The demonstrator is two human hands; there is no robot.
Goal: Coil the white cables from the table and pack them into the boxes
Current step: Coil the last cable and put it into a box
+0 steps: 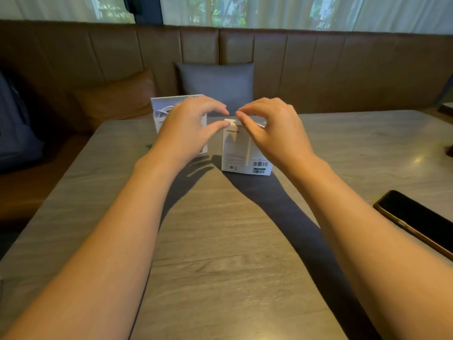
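Two white boxes stand upright on the wooden table [220, 241]. The right box [236, 153], with a barcode low on its face, stands at the middle. My left hand [188, 126] arches over its top left corner, thumb tip on the small top flap [230, 121]. My right hand [267, 128] curls over the top of the same box, fingertips at the flap. A thin white edge [261, 124] shows under my right fingers; I cannot tell whether it is cable or cardboard. The left box [166, 107], with a printed cable picture, is partly hidden behind my left hand.
A black phone [416, 219] lies near the table's right edge. Behind the table runs a brown bench with a grey cushion [215, 82] and a brown cushion [117, 94]. A dark bag [14, 133] sits at the far left.
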